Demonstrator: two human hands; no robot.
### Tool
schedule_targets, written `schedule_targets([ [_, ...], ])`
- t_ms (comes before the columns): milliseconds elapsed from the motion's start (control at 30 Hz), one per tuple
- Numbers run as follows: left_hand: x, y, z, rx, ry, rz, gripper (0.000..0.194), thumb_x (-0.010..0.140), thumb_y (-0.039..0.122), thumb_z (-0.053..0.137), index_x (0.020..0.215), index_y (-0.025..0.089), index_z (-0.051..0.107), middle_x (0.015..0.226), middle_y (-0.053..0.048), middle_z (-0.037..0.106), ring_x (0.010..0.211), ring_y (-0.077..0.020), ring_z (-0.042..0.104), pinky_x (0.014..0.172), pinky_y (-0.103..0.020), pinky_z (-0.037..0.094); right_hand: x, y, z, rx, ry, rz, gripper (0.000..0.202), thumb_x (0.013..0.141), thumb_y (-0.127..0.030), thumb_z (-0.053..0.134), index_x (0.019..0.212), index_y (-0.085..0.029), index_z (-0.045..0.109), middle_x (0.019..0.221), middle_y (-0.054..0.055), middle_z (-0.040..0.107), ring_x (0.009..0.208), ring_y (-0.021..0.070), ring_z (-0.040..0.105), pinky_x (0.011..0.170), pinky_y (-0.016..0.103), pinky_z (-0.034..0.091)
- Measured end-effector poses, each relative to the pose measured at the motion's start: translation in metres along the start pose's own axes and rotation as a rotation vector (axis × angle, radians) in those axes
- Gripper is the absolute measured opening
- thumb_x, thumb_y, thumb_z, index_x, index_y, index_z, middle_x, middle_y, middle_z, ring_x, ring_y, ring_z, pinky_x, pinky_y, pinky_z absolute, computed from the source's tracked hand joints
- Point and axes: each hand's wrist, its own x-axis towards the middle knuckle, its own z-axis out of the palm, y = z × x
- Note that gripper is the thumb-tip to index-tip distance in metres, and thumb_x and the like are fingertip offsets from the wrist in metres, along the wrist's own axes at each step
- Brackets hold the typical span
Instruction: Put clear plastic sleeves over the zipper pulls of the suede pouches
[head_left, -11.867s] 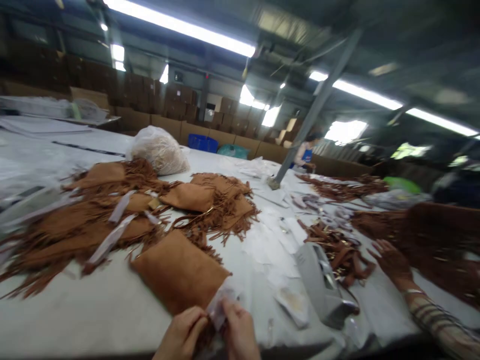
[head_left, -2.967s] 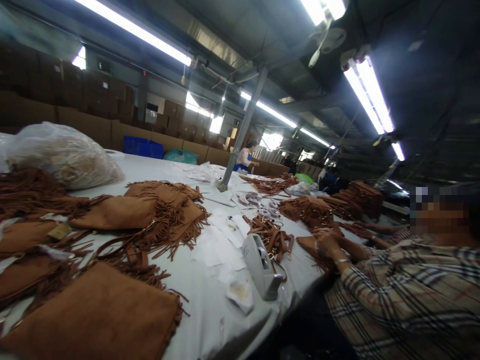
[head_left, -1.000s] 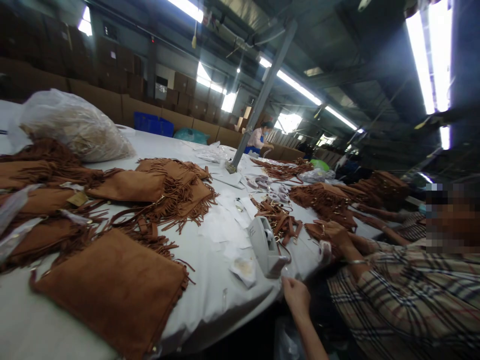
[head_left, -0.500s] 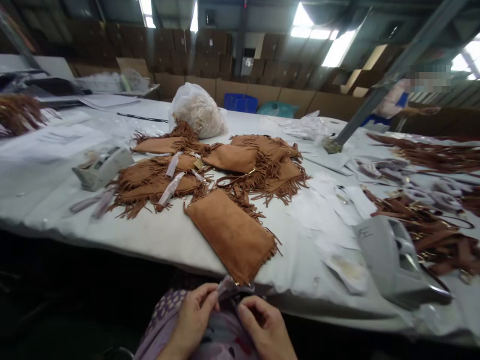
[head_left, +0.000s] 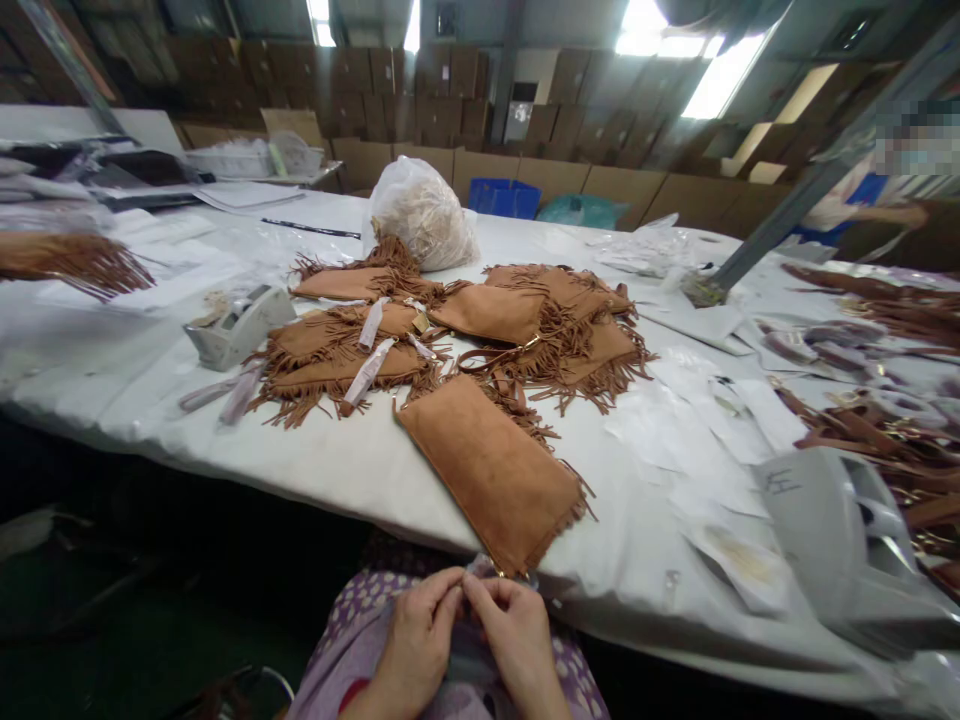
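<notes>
A tan fringed suede pouch (head_left: 491,465) lies slanted on the table, its lower corner with gold-coloured metal hanging at the front edge. Just below that corner, a piece of clear plastic wrap (head_left: 481,566) shows above my fingertips. My left hand (head_left: 420,635) is closed in a pinch on this wrap. Pinched against it from the other side is my right hand (head_left: 514,630), also closed, the fingertips of both hands meeting. What lies inside the wrap is hidden by my fingers. Behind the pouch sit several more fringed pouches (head_left: 491,312), some with plastic-wrapped strips.
A grey tape dispenser (head_left: 238,328) stands left, a larger one (head_left: 832,540) right. Brown straps (head_left: 862,430) lie at the right, near a slanted metal post (head_left: 795,190). A stuffed plastic bag (head_left: 420,213) sits at the back. A person (head_left: 855,210) is at far right.
My hands have come together from slightly apart, fingertips now touching. The view has turned a little left, so the table's things appear shifted right. The fringed piece at far left looks lifted and stretched out.
</notes>
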Motion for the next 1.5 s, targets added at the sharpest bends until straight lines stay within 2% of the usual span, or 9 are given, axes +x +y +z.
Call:
schedule_targets([
  [400, 0.001, -0.005, 0.0, 0.056, -0.019, -0.076, 0.031, 0.093, 0.034, 0.039, 0.106, 0.016, 0.06, 0.071, -0.005, 0.068, 0.066, -0.0196, 0.063, 0.061, -0.026, 0.044, 0.013, 0.027, 0.009, 0.194, -0.06, 0.183, 0.053, 0.055, -0.066, 0.068, 0.05, -0.016, 0.052, 0.033, -0.003, 0.044, 0.03, 0.0068, 0.033, 0.034, 0.021, 0.024],
  [500, -0.002, -0.004, 0.0, 0.119, 0.013, -0.028, 0.037, 0.092, 0.031, 0.042, 0.125, 0.018, 0.052, 0.082, -0.007, 0.072, 0.071, -0.0212, 0.066, 0.066, -0.027, 0.046, 0.011, 0.021, 0.01, 0.196, -0.045, 0.17, 0.051, 0.057, -0.064, 0.068, 0.05, -0.017, 0.05, 0.034, -0.004, 0.043, 0.031, 0.0066, 0.034, 0.035, 0.02, 0.023],
  [633, 0.0, -0.001, -0.002, 0.105, -0.041, 0.044, 0.031, 0.091, 0.029, 0.042, 0.113, 0.023, 0.063, 0.105, -0.009, 0.07, 0.094, -0.0222, 0.065, 0.081, -0.028, 0.045, 0.011, 0.022, 0.009, 0.207, -0.02, 0.144, 0.051, 0.057, -0.064, 0.069, 0.051, -0.016, 0.051, 0.038, -0.003, 0.046, 0.034, 0.0072, 0.035, 0.036, 0.021, 0.023],
  [733, 0.005, -0.001, -0.001, -0.033, -0.045, -0.119, 0.028, 0.089, 0.034, 0.046, 0.099, 0.018, 0.067, 0.081, -0.007, 0.07, 0.07, -0.0184, 0.064, 0.062, -0.025, 0.045, 0.013, 0.028, 0.006, 0.204, -0.031, 0.086, 0.054, 0.055, -0.066, 0.07, 0.055, -0.014, 0.056, 0.044, 0.0, 0.052, 0.037, 0.008, 0.038, 0.037, 0.021, 0.025],
  [833, 0.011, -0.006, 0.001, -0.261, -0.083, -0.303, 0.034, 0.082, 0.044, 0.053, 0.091, 0.013, 0.063, 0.057, 0.0, 0.058, 0.039, -0.0095, 0.043, 0.04, -0.021, 0.03, 0.012, 0.03, 0.002, 0.17, -0.049, 0.031, 0.055, 0.057, -0.067, 0.069, 0.059, -0.012, 0.061, 0.048, 0.001, 0.054, 0.041, 0.0092, 0.041, 0.04, 0.021, 0.029],
  [1000, 0.016, -0.009, 0.005, -0.515, -0.135, -0.492, 0.04, 0.068, 0.052, 0.065, 0.079, 0.015, 0.055, 0.049, 0.007, 0.048, 0.032, -0.0038, 0.024, 0.035, -0.019, 0.016, 0.008, 0.03, -0.003, 0.068, -0.022, -0.02, 0.052, 0.064, -0.066, 0.065, 0.061, -0.013, 0.063, 0.044, -0.001, 0.051, 0.041, 0.0107, 0.043, 0.042, 0.022, 0.031],
  [1200, 0.011, -0.003, 0.005, -0.091, 0.082, -0.177, 0.027, 0.083, 0.04, 0.052, 0.086, 0.016, 0.064, 0.067, -0.003, 0.064, 0.06, -0.0143, 0.058, 0.056, -0.023, 0.042, -0.01, 0.027, -0.012, 0.136, 0.069, 0.062, 0.049, 0.068, -0.064, 0.061, 0.072, -0.016, 0.062, 0.055, 0.0, 0.06, 0.033, 0.0082, 0.04, 0.035, 0.021, 0.027],
  [1367, 0.007, -0.002, 0.001, 0.135, 0.092, -0.033, 0.022, 0.088, 0.03, 0.045, 0.091, 0.022, 0.065, 0.087, -0.004, 0.071, 0.08, -0.0173, 0.065, 0.072, -0.025, 0.044, -0.02, 0.013, -0.002, 0.433, -0.028, 0.128, 0.054, 0.061, -0.057, 0.074, 0.092, -0.017, 0.055, 0.054, -0.002, 0.06, 0.036, 0.0085, 0.046, 0.035, 0.017, 0.027],
  [1500, 0.006, -0.003, 0.002, 0.1, 0.022, -0.05, 0.023, 0.09, 0.031, 0.042, 0.09, 0.021, 0.063, 0.081, -0.003, 0.071, 0.072, -0.0165, 0.065, 0.065, -0.024, 0.043, -0.015, 0.021, 0.016, 0.62, -0.015, 0.088, 0.057, 0.056, -0.054, 0.08, 0.09, -0.017, 0.052, 0.071, 0.002, 0.066, 0.041, 0.008, 0.051, 0.037, 0.016, 0.032],
])
